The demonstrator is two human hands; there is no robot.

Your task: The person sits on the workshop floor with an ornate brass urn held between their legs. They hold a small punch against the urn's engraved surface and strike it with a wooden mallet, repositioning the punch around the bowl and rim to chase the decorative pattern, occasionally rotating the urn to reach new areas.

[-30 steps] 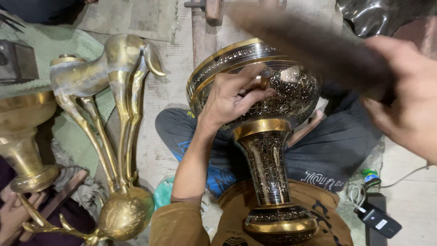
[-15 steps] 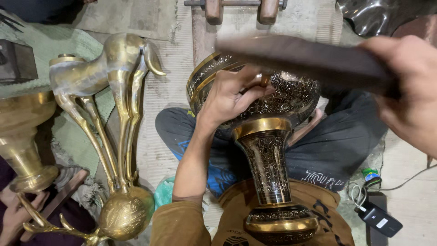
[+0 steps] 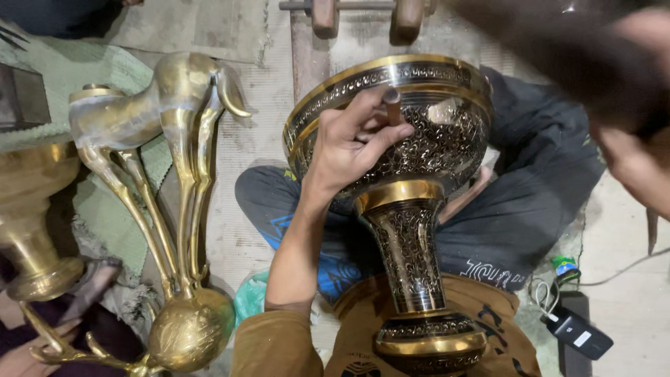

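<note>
Two hands work on one large engraved brass goblet-shaped vase [image 3: 408, 209], lying across the person's lap with its long axis running from bowl, far, to foot, near. Beside it stands a tall polished brass deer figure [image 3: 167, 174]. Pressed against the bowl's side, the left hand [image 3: 349, 146] pinches a short dark metal punch [image 3: 393, 106]. Up right and well apart, the right hand [image 3: 638, 157] grips a blurred dark hammer [image 3: 558, 49].
</note>
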